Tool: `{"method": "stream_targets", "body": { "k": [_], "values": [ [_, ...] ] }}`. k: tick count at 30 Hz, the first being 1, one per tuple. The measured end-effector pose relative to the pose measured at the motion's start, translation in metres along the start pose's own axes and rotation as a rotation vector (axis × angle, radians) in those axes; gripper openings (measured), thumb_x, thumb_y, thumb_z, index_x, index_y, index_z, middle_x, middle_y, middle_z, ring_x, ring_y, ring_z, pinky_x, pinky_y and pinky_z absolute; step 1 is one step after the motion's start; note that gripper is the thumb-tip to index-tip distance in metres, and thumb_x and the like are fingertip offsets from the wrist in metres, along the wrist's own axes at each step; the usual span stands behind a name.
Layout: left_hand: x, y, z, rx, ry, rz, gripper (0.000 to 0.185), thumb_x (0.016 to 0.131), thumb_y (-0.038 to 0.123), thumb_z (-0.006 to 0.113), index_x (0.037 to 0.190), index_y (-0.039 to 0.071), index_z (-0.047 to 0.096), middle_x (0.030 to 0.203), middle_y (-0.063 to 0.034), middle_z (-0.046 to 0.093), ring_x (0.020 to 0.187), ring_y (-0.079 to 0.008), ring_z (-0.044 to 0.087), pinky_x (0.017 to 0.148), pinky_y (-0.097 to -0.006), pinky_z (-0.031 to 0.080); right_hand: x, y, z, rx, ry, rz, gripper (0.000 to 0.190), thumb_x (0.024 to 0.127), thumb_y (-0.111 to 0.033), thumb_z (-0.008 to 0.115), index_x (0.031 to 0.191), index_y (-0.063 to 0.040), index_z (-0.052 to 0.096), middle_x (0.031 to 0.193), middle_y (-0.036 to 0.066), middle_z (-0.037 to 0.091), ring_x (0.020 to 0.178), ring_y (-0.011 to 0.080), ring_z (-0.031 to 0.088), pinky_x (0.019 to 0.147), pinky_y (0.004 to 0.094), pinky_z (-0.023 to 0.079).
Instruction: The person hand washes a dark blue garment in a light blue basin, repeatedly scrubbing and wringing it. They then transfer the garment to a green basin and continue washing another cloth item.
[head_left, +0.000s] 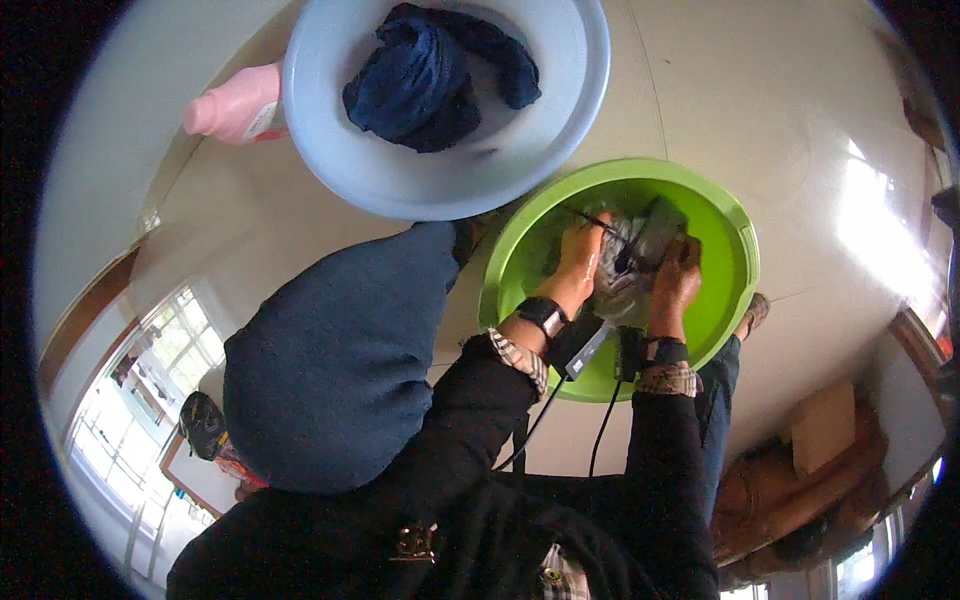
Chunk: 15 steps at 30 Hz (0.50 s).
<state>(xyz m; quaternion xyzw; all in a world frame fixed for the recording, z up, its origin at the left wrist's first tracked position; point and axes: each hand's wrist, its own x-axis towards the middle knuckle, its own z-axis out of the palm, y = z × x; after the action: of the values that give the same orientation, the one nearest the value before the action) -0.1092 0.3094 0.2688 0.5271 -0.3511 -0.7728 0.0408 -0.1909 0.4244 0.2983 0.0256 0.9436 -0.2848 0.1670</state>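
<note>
A green plastic basin (499, 281) holding water stands on the floor before me. Both my hands are inside it, on a wet, greyish piece of fabric (621, 274) with dark parts and a dark cord or strap. My left hand (581, 259) grips the fabric's left side, the skin wet. On its right side my right hand (679, 274) is closed around a dark part, the fingers partly hidden. Each wrist wears a black strap with a small cabled device. Beyond, a light blue basin (322, 161) contains dark blue cloth (412, 82).
A pink plastic bottle (240, 105) lies or stands against the blue basin's left side; which, I cannot tell. My bent knee is left of the green basin. A cardboard-coloured box (823, 427) and brown furniture (795, 510) are at the lower right.
</note>
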Motion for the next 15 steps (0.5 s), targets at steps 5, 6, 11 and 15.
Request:
{"method": "stream_targets", "body": {
  "k": [5,6,11,15],
  "values": [
    [0.012,-0.010,-0.005,0.369,0.234,0.211,0.052,0.081,0.031,0.062,0.119,-0.003,0.056,0.107,-0.0285,0.062,0.100,-0.0445,0.058,0.087,-0.0466,0.047,-0.036,0.000,0.034,-0.237,-0.117,-0.252,0.053,0.091,-0.037,0.055,0.137,-0.014,0.046,0.141,0.016,0.045,0.118,0.0377,0.051,0.099,0.0443,0.041],
    [0.011,-0.014,-0.010,0.426,0.280,0.247,0.052,0.080,0.032,0.063,0.118,-0.004,0.056,0.105,-0.0288,0.062,0.099,-0.0452,0.058,0.088,-0.0475,0.046,-0.041,-0.001,0.042,-0.358,-0.078,-0.417,0.056,0.091,-0.038,0.054,0.140,-0.014,0.043,0.144,0.016,0.042,0.121,0.0379,0.049,0.102,0.0443,0.038],
    [0.004,-0.023,-0.022,0.672,0.389,0.125,0.052,0.078,0.036,0.066,0.110,-0.004,0.059,0.099,-0.0305,0.062,0.095,-0.0463,0.059,0.086,-0.0498,0.047,-0.011,0.002,0.033,-0.439,-0.522,-0.600,0.058,0.090,-0.039,0.055,0.141,-0.015,0.043,0.142,0.016,0.043,0.128,0.0388,0.040,0.109,0.0466,0.029],
    [0.007,-0.013,-0.016,0.683,0.396,0.409,0.062,0.080,0.039,0.068,0.124,-0.002,0.054,0.119,-0.0303,0.054,0.111,-0.0436,0.052,0.099,-0.0464,0.039,0.017,0.011,0.022,-0.100,-0.135,-0.238,0.049,0.091,-0.032,0.058,0.129,-0.003,0.051,0.131,0.021,0.051,0.120,0.0367,0.047,0.102,0.0440,0.036]
  ]
}}
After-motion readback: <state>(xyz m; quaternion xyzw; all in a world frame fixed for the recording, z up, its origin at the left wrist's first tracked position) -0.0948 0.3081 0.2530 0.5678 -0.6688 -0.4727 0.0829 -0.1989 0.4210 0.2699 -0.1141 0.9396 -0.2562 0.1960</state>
